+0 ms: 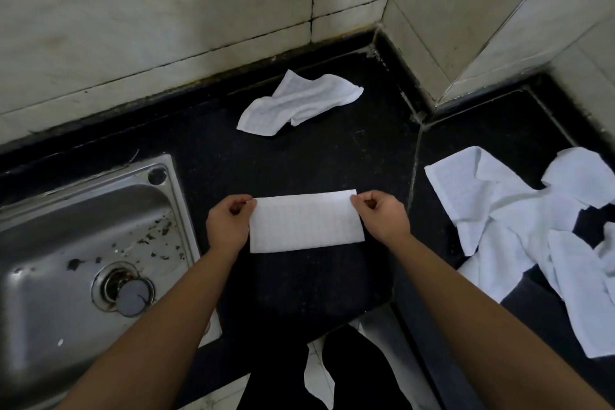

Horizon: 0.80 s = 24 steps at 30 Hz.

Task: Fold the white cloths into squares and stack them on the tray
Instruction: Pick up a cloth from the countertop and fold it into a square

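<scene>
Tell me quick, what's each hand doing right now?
Left hand: closed, pinching the left top corner of the folded cloth.
Right hand: closed, pinching the right top corner of the same cloth.

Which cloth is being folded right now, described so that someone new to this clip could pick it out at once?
Start at the steel sink on the left of the black counter. Just right of it, the cloth being folded is pinched at its far corners by the left hand and right hand. Unlike the crumpled cloths elsewhere, it is a flat, neat rectangle.
</scene>
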Available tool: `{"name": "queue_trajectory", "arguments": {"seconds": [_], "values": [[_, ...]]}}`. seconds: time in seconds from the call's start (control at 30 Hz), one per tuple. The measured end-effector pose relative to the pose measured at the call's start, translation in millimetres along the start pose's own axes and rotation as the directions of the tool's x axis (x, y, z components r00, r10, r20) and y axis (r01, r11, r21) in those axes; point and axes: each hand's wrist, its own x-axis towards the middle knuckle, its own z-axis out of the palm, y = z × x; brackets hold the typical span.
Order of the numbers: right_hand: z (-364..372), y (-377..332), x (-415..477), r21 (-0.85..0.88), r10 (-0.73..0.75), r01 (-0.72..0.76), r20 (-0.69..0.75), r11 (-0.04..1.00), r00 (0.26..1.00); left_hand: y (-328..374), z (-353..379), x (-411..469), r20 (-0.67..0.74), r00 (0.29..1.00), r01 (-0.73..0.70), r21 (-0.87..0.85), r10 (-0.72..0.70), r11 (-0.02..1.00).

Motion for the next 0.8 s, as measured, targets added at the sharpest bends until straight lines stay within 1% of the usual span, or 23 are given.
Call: {"name": "queue_trajectory", "arguments": {"seconds": [0.07, 0.13, 0.17, 0.2, 0.23, 0.27, 0.3, 0.33, 0.37, 0.4, 0.43, 0.5, 0.53, 0.63, 0.8], "values": [[1, -1, 1, -0.044, 0.001, -0.002, -0.011, 0.999, 1.0, -1, 2, 0, -0.009, 1.0, 0.004, 0.035, -0.004, 0.999], [3, -1, 1, -0.034, -0.009, 0.008, -0.033, 0.999, 0.999, 2, 3, -2, -0.021, 1.0, -0.012, 0.068, 0.014, 0.998], [4, -2, -2, -0.033, -0.038, 0.036, -0.071, 0.999, 0.997, 3, 2, -6, -0.033, 0.999, -0.039, 0.095, 0.043, 0.995], [6, 0, -6, -0.068, -0.115, 0.106, -0.146, 0.992, 0.983, 2, 2, -10, -0.054, 0.991, -0.108, 0.166, 0.119, 0.98], [10, 2, -10, -0.15, -0.242, 0.211, -0.231, 0.966, 0.942, -1, 1, -14, -0.056, 0.967, -0.223, 0.292, 0.249, 0.93], [16, 3, -14, -0.267, -0.386, 0.316, -0.279, 0.911, 0.879, -5, 2, -18, -0.008, 0.917, -0.355, 0.443, 0.399, 0.823], [22, 2, -19, -0.384, -0.508, 0.395, -0.259, 0.835, 0.821, -9, 3, -21, 0.09, 0.849, -0.473, 0.568, 0.52, 0.673], [29, 0, -23, -0.476, -0.589, 0.456, -0.175, 0.752, 0.789, -12, 5, -22, 0.214, 0.784, -0.565, 0.636, 0.583, 0.526], [37, -4, -26, -0.536, -0.629, 0.504, -0.065, 0.677, 0.775, -15, 8, -21, 0.327, 0.734, -0.628, 0.659, 0.596, 0.413], [45, -7, -28, -0.573, -0.642, 0.543, 0.037, 0.614, 0.766, -16, 12, -21, 0.408, 0.704, -0.666, 0.664, 0.581, 0.341], [54, -10, -30, -0.598, -0.645, 0.572, 0.115, 0.562, 0.755, -17, 15, -20, 0.461, 0.696, -0.681, 0.668, 0.551, 0.3], [70, -12, -29, -0.633, -0.636, 0.598, 0.209, 0.491, 0.743, -20, 20, -18, 0.521, 0.7, -0.686, 0.68, 0.488, 0.258], [76, -11, -27, -0.642, -0.618, 0.594, 0.229, 0.485, 0.752, -23, 21, -16, 0.534, 0.709, -0.681, 0.687, 0.461, 0.252], [84, -3, -20, -0.655, -0.558, 0.554, 0.234, 0.514, 0.796, -30, 24, -13, 0.528, 0.738, -0.655, 0.71, 0.421, 0.259], [85, -6, -18, -0.655, -0.536, 0.556, 0.262, 0.512, 0.803, -33, 25, -10, 0.519, 0.741, -0.65, 0.712, 0.426, 0.264]]}}
